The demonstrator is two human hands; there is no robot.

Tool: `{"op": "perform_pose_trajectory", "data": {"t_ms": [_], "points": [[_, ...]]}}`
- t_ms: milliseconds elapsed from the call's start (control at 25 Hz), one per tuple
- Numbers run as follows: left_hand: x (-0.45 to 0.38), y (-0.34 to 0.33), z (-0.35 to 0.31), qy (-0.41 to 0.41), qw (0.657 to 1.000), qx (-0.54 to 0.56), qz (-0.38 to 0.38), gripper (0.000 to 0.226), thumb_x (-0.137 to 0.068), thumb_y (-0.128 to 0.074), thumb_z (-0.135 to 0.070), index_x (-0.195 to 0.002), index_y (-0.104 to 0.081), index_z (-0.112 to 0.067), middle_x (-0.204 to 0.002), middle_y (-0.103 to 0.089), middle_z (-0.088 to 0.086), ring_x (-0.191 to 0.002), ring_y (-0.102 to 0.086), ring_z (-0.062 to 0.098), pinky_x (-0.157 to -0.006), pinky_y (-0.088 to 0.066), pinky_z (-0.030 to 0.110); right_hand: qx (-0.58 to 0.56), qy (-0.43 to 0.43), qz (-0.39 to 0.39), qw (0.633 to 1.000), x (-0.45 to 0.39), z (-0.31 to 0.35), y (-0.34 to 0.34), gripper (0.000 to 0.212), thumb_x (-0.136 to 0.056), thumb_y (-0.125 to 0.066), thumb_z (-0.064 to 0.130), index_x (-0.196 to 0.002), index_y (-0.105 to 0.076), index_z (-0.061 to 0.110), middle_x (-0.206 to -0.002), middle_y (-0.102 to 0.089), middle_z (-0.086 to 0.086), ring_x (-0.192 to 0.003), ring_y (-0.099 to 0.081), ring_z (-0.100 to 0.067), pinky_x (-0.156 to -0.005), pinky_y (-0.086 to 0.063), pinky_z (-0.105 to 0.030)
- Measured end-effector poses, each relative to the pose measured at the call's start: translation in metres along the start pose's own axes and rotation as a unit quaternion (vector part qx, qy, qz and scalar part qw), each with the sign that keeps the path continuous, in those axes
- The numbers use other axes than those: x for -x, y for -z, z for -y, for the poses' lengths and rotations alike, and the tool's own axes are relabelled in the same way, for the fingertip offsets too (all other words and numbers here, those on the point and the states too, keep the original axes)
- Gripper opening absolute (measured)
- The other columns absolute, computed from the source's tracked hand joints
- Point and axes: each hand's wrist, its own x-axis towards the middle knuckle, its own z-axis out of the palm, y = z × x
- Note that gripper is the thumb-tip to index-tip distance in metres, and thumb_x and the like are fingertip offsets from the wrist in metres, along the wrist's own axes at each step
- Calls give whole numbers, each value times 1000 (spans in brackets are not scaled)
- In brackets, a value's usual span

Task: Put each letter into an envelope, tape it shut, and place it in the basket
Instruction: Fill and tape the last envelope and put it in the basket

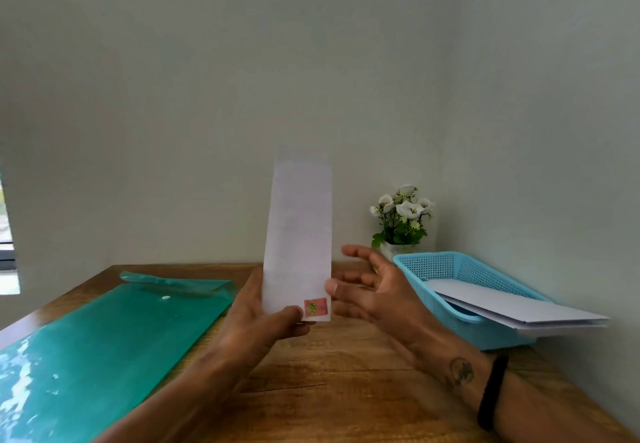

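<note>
One long white envelope (297, 234) stands upright at the centre of the frame, held above the bench (346, 366) by its lower end. It is narrow, flat and matte, with faint grey lines showing through the paper, too blurred to read. A small red stamp (315, 307) with a yellowish-green motif sits in its lower right corner. The top edge fades into the pale wall behind and is hard to trace.

The left hand (256, 318) has its grip on the envelope's bottom edge, thumb across the front beside the stamp, fingers hidden behind the paper. The right hand (370, 286) is just right of the envelope with fingers spread and relaxed, gripping nothing; whether its thumb tip touches the paper's edge cannot be told. A black band (492, 392) circles the right wrist, next to a dark tattoo whose design is unclear.

At the right of the frame a light blue plastic basket (446, 266) with perforated mesh walls rests on the bench, holding several white envelopes (519, 307) that jut out over its near rim. Behind it is a small pot of white flowers (403, 214), partly hidden by the basket.

At lower left lies a glossy translucent green plastic folder (104, 345), cut off by the frame edge. The bench is brown wood with visible grain.
</note>
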Motion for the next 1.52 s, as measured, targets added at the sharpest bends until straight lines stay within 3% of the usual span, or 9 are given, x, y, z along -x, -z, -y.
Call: {"op": "perform_pose_trajectory", "data": {"t_ms": [120,320,640,800,1040,1120,1200,1320,1520], "points": [[-2,4,-2,5,1000,6,-8,47,-94,-70,-11,-129,-52,-37,-119,-68,3,-94,-79,21,-77,-66,41,43,70,-74,994,-23,33,9,94,-64,-92,55,-143,-44,42,-115,-79,1,-102,-78,-16,-83,-65,-40],[-1,7,-5,19,1000,-11,5,32,-100,-61,-13,-119,-56,-38,-113,-70,5,-86,-79,17,-69,-65,33,15,84,-149,985,-70,106,42,75,-80,-90,26,-143,-49,20,-114,-74,-14,-101,-76,-28,-81,-66,-42],[1,23,-15,-48,986,-160,2,15,-101,-57,-21,-105,-71,-23,-88,-78,-7,-79,-75,6,-58,-58,18,259,14,-14,966,-37,159,78,21,-93,-78,17,-110,-75,7,-101,-80,-13,-82,-75,-21,-59,-60,-24],[-4,28,-17,-56,989,-135,21,11,-99,-64,-27,-106,-72,-26,-91,-78,-11,-84,-77,13,-66,-60,25,200,42,36,978,5,177,94,29,-95,-74,35,-113,-76,12,-103,-81,-11,-87,-79,-22,-72,-64,-30],[-33,6,-54,-92,991,-70,66,35,-77,-87,-34,-111,-78,-30,-105,-79,4,-99,-76,28,-75,-64,34,402,59,-18,913,50,208,111,65,-80,-89,9,-136,-60,26,-96,-75,-13,-75,-80,-27,-68,-66,-33],[-57,-16,-77,-107,994,-19,23,42,-76,-88,-27,-116,-75,-28,-107,-78,11,-104,-74,32,-80,-63,40,426,57,-62,901,69,224,123,53,-80,-87,4,-126,-67,21,-95,-74,-13,-71,-80,-27,-72,-68,-40],[-75,-45,-104,-138,990,-14,-29,45,-84,-85,-31,-125,-69,-26,-114,-76,9,-110,-72,29,-89,-60,45,384,85,-133,910,94,232,139,24,-80,-86,0,-101,-76,7,-90,-78,-14,-71,-81,-27,-74,-68,-47],[-63,-92,-133,-249,957,-113,-98,36,-93,-70,-52,-121,-69,-30,-110,-73,-13,-100,-67,-2,-78,-53,23,255,131,-267,920,135,216,155,8,-84,-83,1,-86,-77,5,-90,-81,-11,-75,-81,-21,-70,-68,-38],[5,-148,-109,-407,871,-266,74,18,-96,-70,-30,-113,-72,-24,-106,-73,-14,-95,-64,-5,-76,-48,8,64,77,-324,941,187,138,153,22,-96,-64,-8,-99,-78,9,-96,-81,-16,-84,-82,-22,-73,-65,-26]]}}
